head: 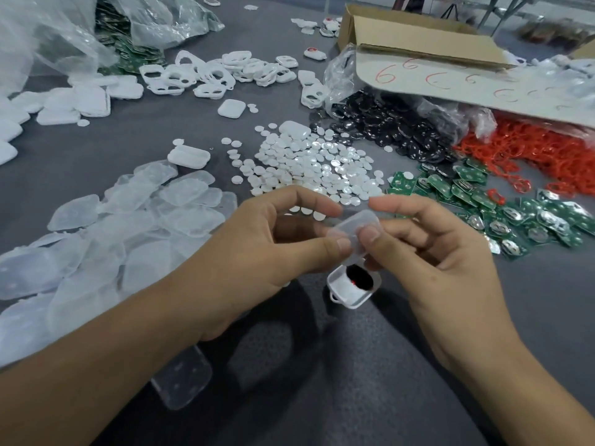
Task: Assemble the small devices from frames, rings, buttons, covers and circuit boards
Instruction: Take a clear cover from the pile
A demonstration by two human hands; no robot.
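1. Grey table (128, 133): it fills the whole view, and everything lies on it.
2. Brown cardboard box (418, 37): it sits at 1 o'clock, with red marks on its flap.
3. Crinkly plastic bag (48, 33): it is at 11 o'clock.
4. Heap of see-through covers (128, 226): it spreads out at 9 o'clock.
5. Red rings (531, 152): they make a big pile at 2 o'clock, just under the box flap.
6. Green circuit boards (515, 217): they lie at 3 o'clock, next to the rings.
7. Black buttons (396, 123): these are at 1 o'clock, partly in a clear bag.
8. White round buttons (306, 159): they are piled at 12 o'clock, just past the hands.
9. White frames (209, 72): these lie far off, between 11 and 12 o'clock.
10. Left hand (257, 249) and right hand (444, 252): they meet in the middle. Each one pinches the same clear cover (351, 230) with thumb and fingers.
11. White frame (351, 294): it is just under the cover, at 6 o'clock from it. It has something black and a bit of red inside. I cannot tell if a finger holds it.
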